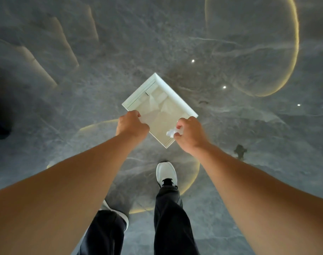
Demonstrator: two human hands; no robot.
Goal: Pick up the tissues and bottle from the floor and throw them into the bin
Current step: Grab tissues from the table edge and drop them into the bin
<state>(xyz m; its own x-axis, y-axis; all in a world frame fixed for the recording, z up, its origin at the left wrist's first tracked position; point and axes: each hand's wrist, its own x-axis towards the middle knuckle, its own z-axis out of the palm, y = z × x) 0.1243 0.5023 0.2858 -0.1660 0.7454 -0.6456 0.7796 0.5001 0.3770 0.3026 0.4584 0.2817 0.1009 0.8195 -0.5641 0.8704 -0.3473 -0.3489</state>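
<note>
A white rectangular bin (pixel 177 100) stands open on the grey marble floor below me, lined with a pale bag. My right hand (pixel 189 135) hovers over its near right edge, closed on a crumpled white tissue (pixel 172 133). My left hand (pixel 132 126) is over the bin's near left corner, fingers curled around something pale and translucent (pixel 143 119) that I cannot identify clearly. White crumpled material lies inside the bin (pixel 157 100). No bottle is clearly visible.
My feet in white shoes (pixel 166 173) stand just behind the bin. A small dark mark (pixel 240 151) shows on the floor to the right. The glossy floor reflects ceiling lights and curved light strips.
</note>
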